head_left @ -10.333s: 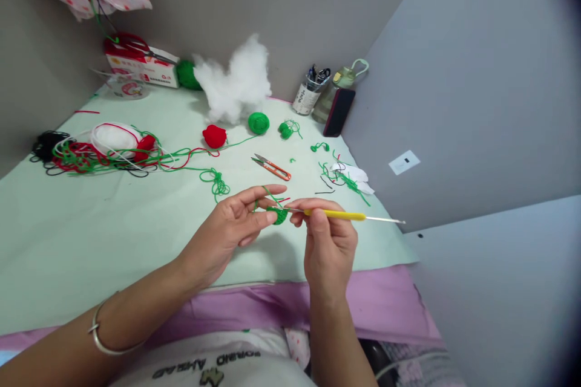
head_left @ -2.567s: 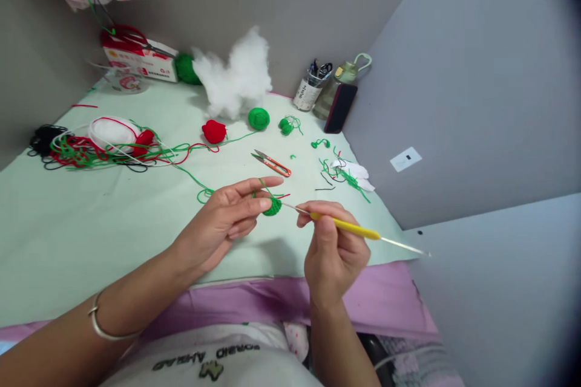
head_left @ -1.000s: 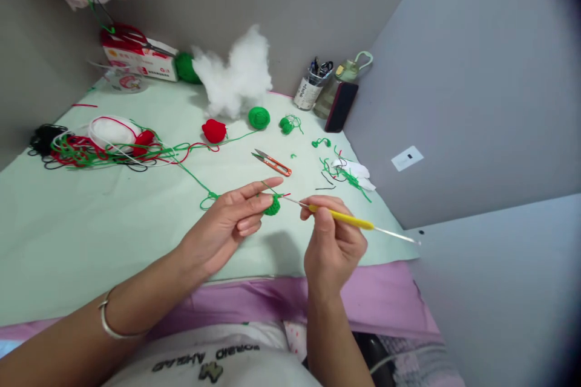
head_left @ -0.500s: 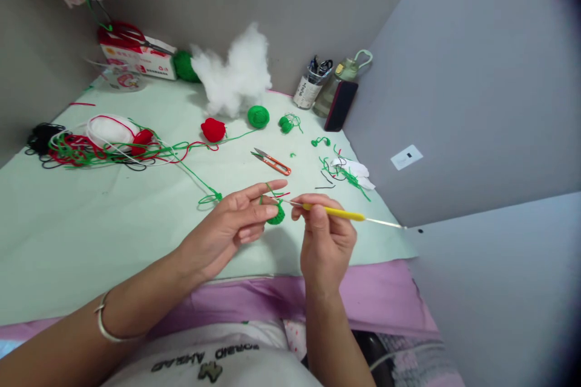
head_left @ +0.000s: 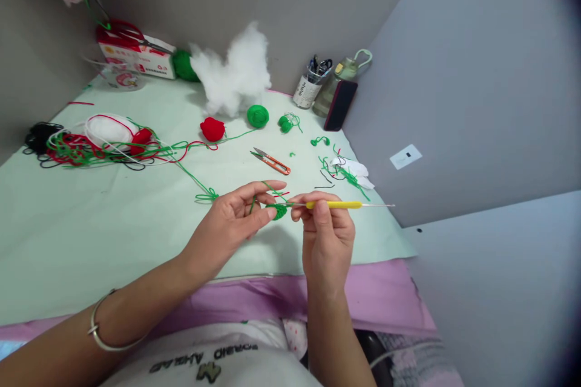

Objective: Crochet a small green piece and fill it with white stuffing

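Note:
Between thumb and fingers, my left hand (head_left: 242,211) pinches a small green crochet piece (head_left: 278,212), with green yarn looped over its raised index finger. My right hand (head_left: 324,224) grips a crochet hook (head_left: 338,205) by its yellow handle. The hook's thin metal tip points left and meets the top of the green piece, where the stitches are too small to make out. From my left hand, green yarn (head_left: 206,195) trails back across the table in loose loops. Orange-handled thread snips (head_left: 272,162) lie just beyond both hands.
A red yarn ball (head_left: 212,129) and a green yarn ball (head_left: 258,116) sit ahead, before white stuffing (head_left: 233,72). Tangled yarn (head_left: 100,151) covers the left side. Yarn scraps (head_left: 349,176) lie right, near a phone (head_left: 341,106), bottle (head_left: 327,97) and pen cup (head_left: 307,87).
The hook has swung to a more level angle, and the green piece has tilted so it looks flatter. My left fingers have curled in slightly.

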`<state>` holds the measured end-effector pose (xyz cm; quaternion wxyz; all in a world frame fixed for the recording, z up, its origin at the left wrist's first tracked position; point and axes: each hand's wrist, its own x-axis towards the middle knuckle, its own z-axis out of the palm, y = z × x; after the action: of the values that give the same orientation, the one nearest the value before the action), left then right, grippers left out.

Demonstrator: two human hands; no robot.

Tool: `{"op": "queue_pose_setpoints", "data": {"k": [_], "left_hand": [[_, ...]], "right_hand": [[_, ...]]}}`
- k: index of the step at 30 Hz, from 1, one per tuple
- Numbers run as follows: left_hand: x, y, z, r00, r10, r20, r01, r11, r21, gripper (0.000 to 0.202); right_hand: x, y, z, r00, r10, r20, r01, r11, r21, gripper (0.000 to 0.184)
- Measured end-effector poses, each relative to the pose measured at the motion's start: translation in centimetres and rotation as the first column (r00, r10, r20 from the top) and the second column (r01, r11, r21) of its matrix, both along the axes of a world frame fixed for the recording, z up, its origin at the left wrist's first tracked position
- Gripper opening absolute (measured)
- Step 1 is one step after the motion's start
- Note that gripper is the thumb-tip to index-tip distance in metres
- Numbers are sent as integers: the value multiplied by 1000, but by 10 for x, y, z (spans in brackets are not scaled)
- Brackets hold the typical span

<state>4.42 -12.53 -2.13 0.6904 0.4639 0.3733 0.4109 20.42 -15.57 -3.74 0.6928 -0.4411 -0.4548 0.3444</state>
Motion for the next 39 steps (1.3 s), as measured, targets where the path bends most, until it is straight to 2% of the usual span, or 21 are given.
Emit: {"op": "queue_pose_setpoints", "data": {"k": [7,12,15,23,26,28,30,31,32,33,35,37,39], "left_hand": [[0,1,0,1000,27,-5,-27,1000,15,33],[0,2,-1,997,57,-44,-55,998,45,35],[-1,2,1,993,90,-73,-84,993,77,37],[-1,1,5,988,93,-126,-79,991,112,38],[1,0,3,986,119,-114,-105,987,123,40],[2,0,1,993,107,-50,-102,990,93,45],[3,1,0,996,56,66,-57,998,14,55],[3,1,0,991,16,129,-10,999,-48,59],[3,3,0,981,-21,191,44,992,-115,59],[3,4,1,968,-51,245,98,978,-183,58],[1,7,2,945,-83,318,176,944,-279,51],[0,10,4,933,-84,349,195,934,-298,45],[-1,10,5,933,-84,350,187,944,-272,43]], "right_hand": [[0,-4,5,998,0,55,-2,999,41,20],[-6,-11,5,943,-148,299,99,980,171,23],[-9,-14,4,895,-193,402,90,961,261,26],[-6,-11,5,880,-213,424,87,951,298,27],[-5,-10,0,823,-247,512,41,924,380,30],[-5,-8,-6,728,-312,610,14,897,442,31],[-6,-7,-10,602,-414,683,7,858,513,31],[-6,-6,-10,561,-447,696,12,846,533,31],[-6,-6,-10,557,-458,693,22,842,539,30],[-5,-5,-9,597,-441,670,42,851,523,29],[-4,-4,-4,745,-362,560,88,886,456,26],[-2,-3,2,871,-279,405,110,913,393,24],[-1,-3,5,940,-201,275,102,936,336,22]]}}
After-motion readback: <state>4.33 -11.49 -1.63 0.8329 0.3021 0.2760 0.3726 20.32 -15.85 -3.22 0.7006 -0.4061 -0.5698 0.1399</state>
